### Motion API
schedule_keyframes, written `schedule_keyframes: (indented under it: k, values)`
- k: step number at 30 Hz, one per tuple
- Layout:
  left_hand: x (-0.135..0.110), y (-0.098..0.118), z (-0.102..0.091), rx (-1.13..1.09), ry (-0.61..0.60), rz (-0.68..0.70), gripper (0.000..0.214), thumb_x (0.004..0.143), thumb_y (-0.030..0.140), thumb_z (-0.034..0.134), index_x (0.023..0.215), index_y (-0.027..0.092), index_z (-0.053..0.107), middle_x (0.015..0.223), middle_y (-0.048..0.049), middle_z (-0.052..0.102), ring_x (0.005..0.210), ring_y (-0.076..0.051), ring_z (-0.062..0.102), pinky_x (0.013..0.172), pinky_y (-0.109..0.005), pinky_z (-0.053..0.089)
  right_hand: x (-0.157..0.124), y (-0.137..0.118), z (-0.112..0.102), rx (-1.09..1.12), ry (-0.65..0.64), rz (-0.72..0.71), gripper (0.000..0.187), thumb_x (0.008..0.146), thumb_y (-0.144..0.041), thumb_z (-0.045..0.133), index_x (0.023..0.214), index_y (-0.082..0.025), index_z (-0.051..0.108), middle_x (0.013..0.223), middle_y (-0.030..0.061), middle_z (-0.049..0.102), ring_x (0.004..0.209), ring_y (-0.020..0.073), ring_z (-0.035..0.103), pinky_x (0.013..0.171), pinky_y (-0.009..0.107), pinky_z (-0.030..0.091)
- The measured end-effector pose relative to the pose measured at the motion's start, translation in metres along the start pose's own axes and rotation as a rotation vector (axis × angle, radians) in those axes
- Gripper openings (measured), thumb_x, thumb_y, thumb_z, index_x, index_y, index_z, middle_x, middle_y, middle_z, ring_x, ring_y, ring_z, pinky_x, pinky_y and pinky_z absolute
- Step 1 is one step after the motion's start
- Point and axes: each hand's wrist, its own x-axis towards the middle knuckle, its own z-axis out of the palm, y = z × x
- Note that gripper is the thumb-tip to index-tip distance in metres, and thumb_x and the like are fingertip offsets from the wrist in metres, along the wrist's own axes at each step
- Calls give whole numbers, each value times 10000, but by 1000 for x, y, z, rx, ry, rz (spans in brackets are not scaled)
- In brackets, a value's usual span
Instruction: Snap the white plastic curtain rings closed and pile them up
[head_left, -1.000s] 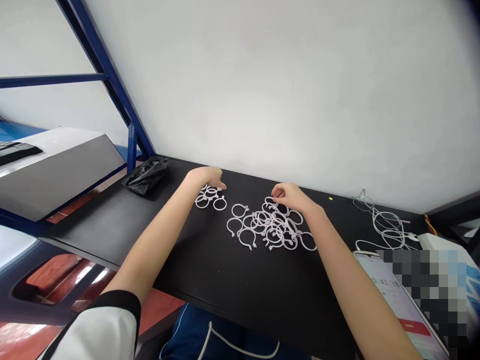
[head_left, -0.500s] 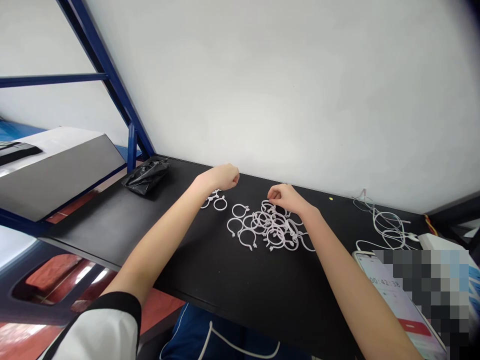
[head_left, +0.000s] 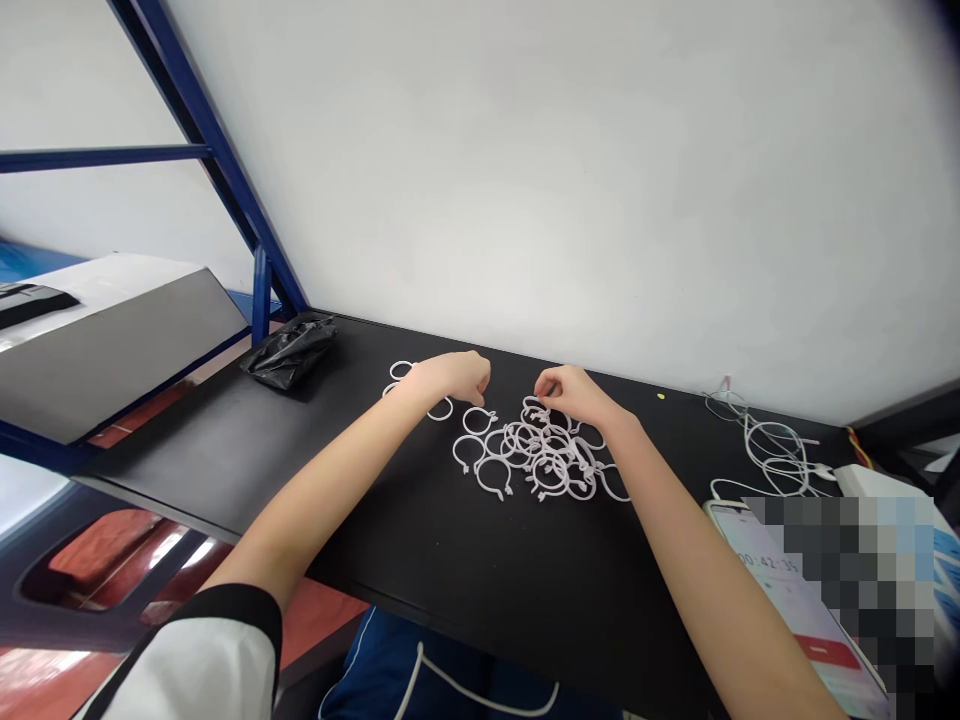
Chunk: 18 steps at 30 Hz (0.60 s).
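Observation:
Several white open rings with small knobbed ends, like curtain rings (head_left: pixel 493 474), lie in a loose, overlapping heap on the black tabletop (head_left: pixel 450 540). My right hand (head_left: pixel 571 393) is at the heap's far edge, its thumb and fingers pinched on one ring (head_left: pixel 533 405). Just behind a separate ring (head_left: pixel 478 420) on the heap's left side hovers my left hand (head_left: pixel 466 377), fingers curled downward. Whatever it may hold is hidden from this angle. A smaller group of rings (head_left: pixel 401 369) lies left of it, partly covered by my left wrist.
A crumpled black plastic bag (head_left: pixel 291 353) lies at the far left corner. To the right are a tangled white cable (head_left: pixel 780 455) and a phone (head_left: pixel 795 590) showing a timer. A white wall (head_left: pixel 525 200) rises behind the table, and a blue metal frame (head_left: pixel 217 150) stands left.
My left hand has come nearer and slightly right, from above the small left group toward the heap, uncovering more of that group. My right hand has barely moved.

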Motion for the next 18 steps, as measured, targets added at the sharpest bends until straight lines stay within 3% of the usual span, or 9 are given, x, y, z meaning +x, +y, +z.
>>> schedule_keyframes:
  k: [6,10,14,17,18]
  values:
    - [12,11,9,62,-34,7,327,935,364,574,1192,161,579,1198,-86,603,1050,-196,612,898,-400,543,0,-1,1,4,5,-2,314,937,-349,578,1196,-173,592,1209,94,611,1010,210,627,853,416,547]
    - [7,7,4,74,42,16,307,933,366,577,1151,151,593,1133,-75,626,984,-174,628,852,-372,556,-3,-4,-4,19,70,-20,307,940,-350,576,1187,-169,592,1187,89,618,986,200,633,832,405,554]
    - [-24,7,-16,82,322,52,127,901,216,573,922,134,668,946,-86,673,868,-181,633,792,-319,506,-22,-25,-26,68,240,-82,165,894,-291,635,945,-135,656,907,58,679,799,165,644,761,347,550]
    - [-65,21,-29,96,610,144,254,971,190,392,1018,167,640,988,-67,663,909,-181,606,821,-323,455,-53,-54,-48,140,391,-178,134,880,-295,630,881,-167,668,817,31,690,745,156,645,712,304,533]
    - [-79,28,-31,119,784,233,257,969,181,391,997,161,646,925,-57,660,845,-172,600,775,-315,451,-65,-65,-54,163,437,-209,147,895,-315,609,895,-180,668,835,22,695,758,148,654,721,294,532]
